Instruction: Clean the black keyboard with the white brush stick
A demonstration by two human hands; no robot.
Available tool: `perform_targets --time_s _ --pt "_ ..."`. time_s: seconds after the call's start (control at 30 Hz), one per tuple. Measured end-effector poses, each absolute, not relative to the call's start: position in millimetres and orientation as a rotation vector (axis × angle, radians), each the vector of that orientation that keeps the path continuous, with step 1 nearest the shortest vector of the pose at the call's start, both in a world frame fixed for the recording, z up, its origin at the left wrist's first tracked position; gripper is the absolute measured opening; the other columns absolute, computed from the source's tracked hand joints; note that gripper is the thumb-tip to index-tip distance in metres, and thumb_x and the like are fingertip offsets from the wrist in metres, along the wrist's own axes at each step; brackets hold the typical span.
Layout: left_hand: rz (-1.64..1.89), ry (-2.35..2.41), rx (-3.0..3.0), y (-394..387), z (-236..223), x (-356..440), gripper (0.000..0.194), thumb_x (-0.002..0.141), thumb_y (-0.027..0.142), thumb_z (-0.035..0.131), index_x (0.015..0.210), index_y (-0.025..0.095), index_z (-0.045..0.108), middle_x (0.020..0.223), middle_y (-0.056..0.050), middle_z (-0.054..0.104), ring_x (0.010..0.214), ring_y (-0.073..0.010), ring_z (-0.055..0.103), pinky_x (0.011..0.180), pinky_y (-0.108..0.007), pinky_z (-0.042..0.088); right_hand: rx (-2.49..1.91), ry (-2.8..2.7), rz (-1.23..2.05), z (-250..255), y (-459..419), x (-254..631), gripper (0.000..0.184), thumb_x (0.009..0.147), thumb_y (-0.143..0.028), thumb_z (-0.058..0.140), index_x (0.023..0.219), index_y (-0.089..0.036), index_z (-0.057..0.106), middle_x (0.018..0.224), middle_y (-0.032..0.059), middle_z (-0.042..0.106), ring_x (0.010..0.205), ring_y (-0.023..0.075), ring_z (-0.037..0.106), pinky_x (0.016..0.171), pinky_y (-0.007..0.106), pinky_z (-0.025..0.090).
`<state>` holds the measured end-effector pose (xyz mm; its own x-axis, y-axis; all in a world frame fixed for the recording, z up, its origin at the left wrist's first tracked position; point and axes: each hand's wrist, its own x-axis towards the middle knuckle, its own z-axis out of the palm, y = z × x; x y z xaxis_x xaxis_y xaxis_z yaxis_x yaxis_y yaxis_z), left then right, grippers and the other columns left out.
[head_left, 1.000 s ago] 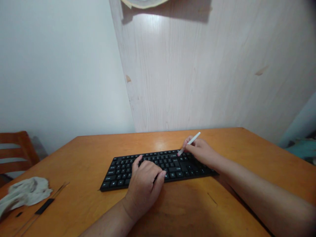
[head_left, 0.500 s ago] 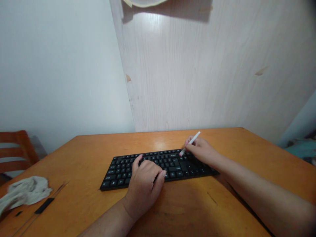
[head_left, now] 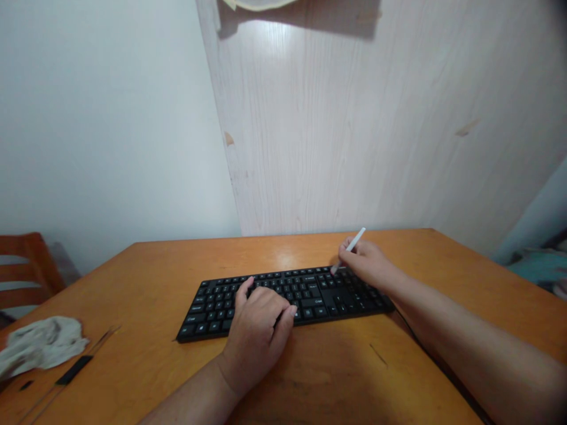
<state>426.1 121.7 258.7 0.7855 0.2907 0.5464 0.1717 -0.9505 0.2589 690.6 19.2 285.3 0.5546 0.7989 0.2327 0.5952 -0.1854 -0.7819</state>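
Here, the left hand [head_left: 259,333] rests on the black keyboard [head_left: 336,302], its fingers loosely curled over the keys and holding nothing. The right hand [head_left: 365,264] pinches a white stick [head_left: 355,240] between its fingers, the stick's lower tip at the keys near the keyboard's upper right. The keyboard lies on the orange table [head_left: 354,369]; a crumpled gray cloth [head_left: 42,345] and a thin black strip [head_left: 74,370] lie well left of it.

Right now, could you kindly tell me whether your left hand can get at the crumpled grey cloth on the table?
Probably yes. Your left hand rests on the black keyboard, with the cloth off to its left on the wooden table. Only a flat black strip lies near the cloth, hardly an obstacle.
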Motion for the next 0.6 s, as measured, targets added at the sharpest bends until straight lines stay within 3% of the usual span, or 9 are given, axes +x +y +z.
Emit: perform_targets --time_s 0.6 --pt "0.900 0.364 2.795 121.4 259.4 426.1 0.021 0.095 0.026 0.048 0.079 0.023 0.061 0.077 0.002 0.065 0.083 -0.0169 0.060 0.113 -0.054 0.020 -1.845 -1.210 0.346 281.0 21.9 685.3 0.008 0.083 -0.025 0.050 0.077 -0.023 0.052 0.068 0.0022 0.075 0.071 0.0204 0.068 0.065 0.029 0.044"
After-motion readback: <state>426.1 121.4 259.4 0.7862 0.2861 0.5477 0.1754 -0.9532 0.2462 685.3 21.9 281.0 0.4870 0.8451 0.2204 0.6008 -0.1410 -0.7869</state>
